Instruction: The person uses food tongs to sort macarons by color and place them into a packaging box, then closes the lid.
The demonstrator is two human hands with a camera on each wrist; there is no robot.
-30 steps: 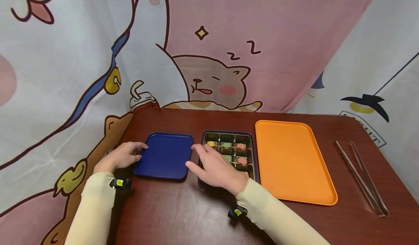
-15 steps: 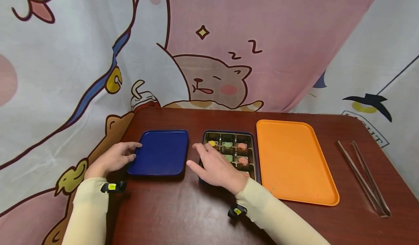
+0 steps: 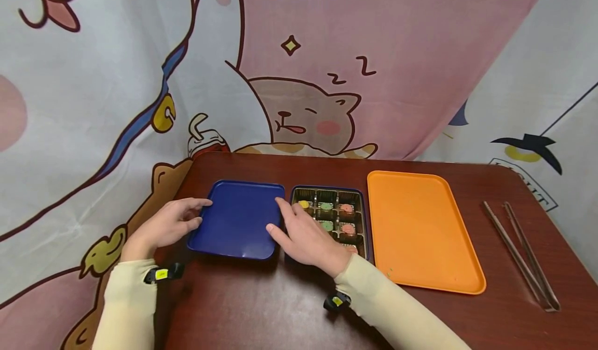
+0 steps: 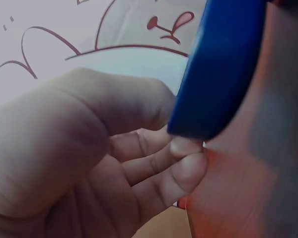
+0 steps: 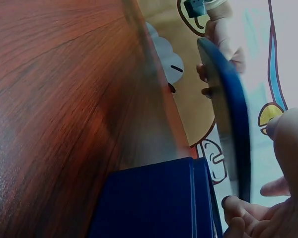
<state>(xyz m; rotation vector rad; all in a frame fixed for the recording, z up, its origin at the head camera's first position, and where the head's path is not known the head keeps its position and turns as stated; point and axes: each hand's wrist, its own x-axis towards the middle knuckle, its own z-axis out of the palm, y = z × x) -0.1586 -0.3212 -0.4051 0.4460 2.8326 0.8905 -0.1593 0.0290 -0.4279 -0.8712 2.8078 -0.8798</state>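
A blue square lid (image 3: 240, 219) is tilted above the table in the head view. My left hand (image 3: 163, 228) pinches its left edge, with the thumb on the top face and the fingers beneath, as the left wrist view shows. The right hand (image 3: 308, 238) has its thumb over the lid's right edge and fingertips under it in the right wrist view. Below that hand stands a blue box (image 5: 149, 203). Its dark divided insert (image 3: 336, 195) holds small round patterned cakes in yellow, green and pink (image 3: 348, 229); my right hand hides several compartments.
An orange tray (image 3: 420, 230) lies right of the box, with a few tiny green crumbs near its front left corner. Metal tongs (image 3: 523, 256) rest farther right, jaws pointing away. A printed cloth (image 3: 397, 54) hangs behind the brown table (image 3: 252, 308).
The lid first shifted left with my left hand, then came back right and tilted, its right edge now at my right hand's fingers. The right hand has stayed nearly in place.
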